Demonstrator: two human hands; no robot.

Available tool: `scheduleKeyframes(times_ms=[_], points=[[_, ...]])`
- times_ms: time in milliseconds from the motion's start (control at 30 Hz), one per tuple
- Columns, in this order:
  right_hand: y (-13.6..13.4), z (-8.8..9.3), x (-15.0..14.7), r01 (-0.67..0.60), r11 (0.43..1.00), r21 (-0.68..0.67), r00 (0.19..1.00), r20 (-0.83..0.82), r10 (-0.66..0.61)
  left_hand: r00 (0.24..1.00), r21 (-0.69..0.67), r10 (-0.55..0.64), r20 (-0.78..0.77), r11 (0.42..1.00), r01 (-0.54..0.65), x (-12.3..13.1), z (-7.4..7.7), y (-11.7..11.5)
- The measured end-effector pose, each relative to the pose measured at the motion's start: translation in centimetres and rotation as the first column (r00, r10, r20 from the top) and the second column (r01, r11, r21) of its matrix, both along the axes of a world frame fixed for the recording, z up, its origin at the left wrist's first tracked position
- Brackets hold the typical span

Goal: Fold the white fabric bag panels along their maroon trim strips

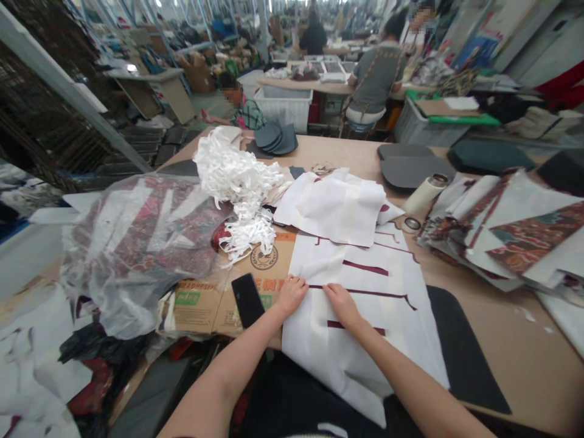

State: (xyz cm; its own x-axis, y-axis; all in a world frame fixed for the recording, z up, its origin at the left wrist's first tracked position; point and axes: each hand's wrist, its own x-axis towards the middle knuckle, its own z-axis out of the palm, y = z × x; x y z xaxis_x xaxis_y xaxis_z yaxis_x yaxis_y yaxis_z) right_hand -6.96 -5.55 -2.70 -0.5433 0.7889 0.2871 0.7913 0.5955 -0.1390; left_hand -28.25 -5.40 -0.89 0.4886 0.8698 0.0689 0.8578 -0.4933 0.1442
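Head view: 1 white sheet point(387, 313), probably light, limp; hold by edges. On it: my left hand point(293, 294), right hand point(343, 305), fingers curled; if pinching, I cannot tell.

I'm seeing a black pad point(465, 347) hiding partly under the white sheet point(401, 340). Left of the sheet, a cloudy bag point(132, 261) is blurring red stuff point(125, 219). Far behind the sheet, people point(378, 79) are looking fuzzy.

Slanted metal post point(68, 81), pale desk point(177, 97) beyond
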Motion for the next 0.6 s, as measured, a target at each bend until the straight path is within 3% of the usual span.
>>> scheduleKeyframes(times_ms=[67,200,333,433,600], points=[[0.2,0.1,-3.3,-0.020,0.999,-0.030,1.000,0.012,0.020,0.994,-0.038,0.102,0.036,0.994,-0.100,-0.1,0.3,0.2],[1.3,0.2,-6.8,0.109,0.991,-0.081,0.991,0.081,-0.102,0.934,-0.208,0.345,0.090,0.924,-0.321,-0.9,1.2,1.0],[2.6,0.0,-7.5,0.114,0.987,-0.116,0.992,0.072,-0.106,0.906,-0.304,0.407,0.114,0.883,-0.358,-1.6,1.9,1.5],[3.2,-0.3,-7.7,0.146,0.977,-0.154,0.989,0.037,-0.142,0.871,-0.343,0.464,0.163,0.854,-0.391,-1.8,1.5,1.2],[3.5,-0.9,-8.3,0.102,0.973,-0.207,0.992,-0.046,-0.114,0.730,-0.475,0.652,0.202,0.718,-0.510,-1.9,0.5,-0.1]])
